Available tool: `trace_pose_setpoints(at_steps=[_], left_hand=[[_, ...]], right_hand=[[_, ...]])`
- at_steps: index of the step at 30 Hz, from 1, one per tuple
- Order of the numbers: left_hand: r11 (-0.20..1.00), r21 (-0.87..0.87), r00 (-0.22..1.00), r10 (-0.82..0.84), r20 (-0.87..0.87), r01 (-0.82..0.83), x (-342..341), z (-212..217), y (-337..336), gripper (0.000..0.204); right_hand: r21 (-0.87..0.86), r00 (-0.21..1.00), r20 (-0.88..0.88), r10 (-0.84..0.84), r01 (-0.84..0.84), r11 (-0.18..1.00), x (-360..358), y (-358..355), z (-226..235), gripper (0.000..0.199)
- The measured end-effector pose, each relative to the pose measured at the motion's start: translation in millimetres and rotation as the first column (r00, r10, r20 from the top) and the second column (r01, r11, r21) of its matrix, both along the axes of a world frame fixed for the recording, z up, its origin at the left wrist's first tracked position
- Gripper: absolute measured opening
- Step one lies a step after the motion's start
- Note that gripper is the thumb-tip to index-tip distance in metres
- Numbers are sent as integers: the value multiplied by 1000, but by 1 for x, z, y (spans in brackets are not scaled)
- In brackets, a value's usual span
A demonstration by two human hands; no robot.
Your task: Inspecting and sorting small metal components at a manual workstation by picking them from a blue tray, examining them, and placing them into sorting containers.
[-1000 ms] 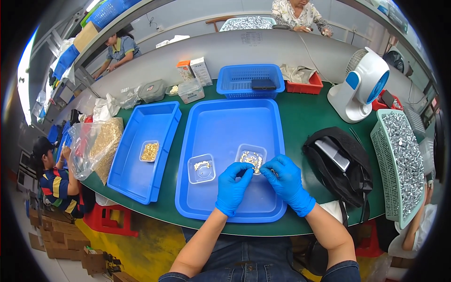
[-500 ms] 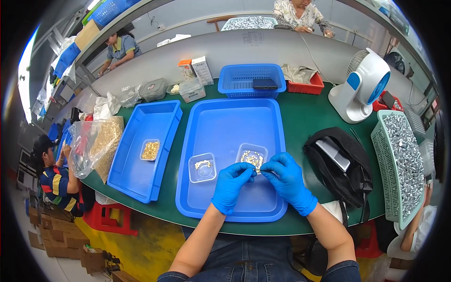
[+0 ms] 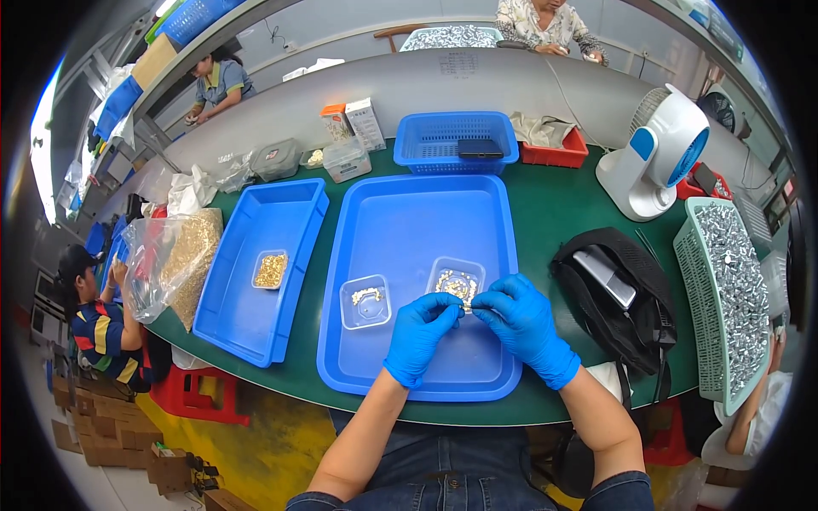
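- From my remote seat I see the left grip (image 3: 420, 335) and right grip (image 3: 521, 328), both blue-gloved, pinched together at the fingertips on one small piece (image 3: 466, 307), too tiny for me to tell its kind
- That piece sits right at the meeting fingertips, at 3 o'clock from the left palm and 10 o'clock from the right
- Just beyond it, at 12 o'clock, I have a clear container (image 3: 435, 268) of pale bits; another clear container (image 3: 366, 317) lies at 9 o'clock, both in the blue tray (image 3: 417, 221) on the green desk (image 3: 545, 204)
- Against a second ago, the left grip sits slightly nearer 9 o'clock with its fingers flatter, while I find both containers still in the same places within the tray
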State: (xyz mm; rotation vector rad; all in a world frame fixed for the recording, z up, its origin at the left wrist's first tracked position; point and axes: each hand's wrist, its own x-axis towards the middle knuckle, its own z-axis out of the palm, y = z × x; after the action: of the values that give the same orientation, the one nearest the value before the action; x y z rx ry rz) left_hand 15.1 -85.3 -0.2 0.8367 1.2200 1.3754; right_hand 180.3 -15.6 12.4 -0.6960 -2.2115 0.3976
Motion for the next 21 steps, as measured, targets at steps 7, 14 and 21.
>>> trace_pose_setpoints(at_steps=[7, 14, 21], left_hand=[[999, 37, 999, 35, 5, -35, 2, -1, 0, 15], [993, 92, 990, 86, -114, -76, 4, -6, -1, 15], [997, 56, 998, 55, -23, -54, 2, -3, -1, 15]], right_hand=[[-17, 1000, -12, -2, 2, 1000, -1, 1, -4, 10], [-99, 998, -60, -2, -4, 995, -2, -1, -5, 10], [-132, 992, -125, 10, -26, 991, -3, -1, -6, 12]])
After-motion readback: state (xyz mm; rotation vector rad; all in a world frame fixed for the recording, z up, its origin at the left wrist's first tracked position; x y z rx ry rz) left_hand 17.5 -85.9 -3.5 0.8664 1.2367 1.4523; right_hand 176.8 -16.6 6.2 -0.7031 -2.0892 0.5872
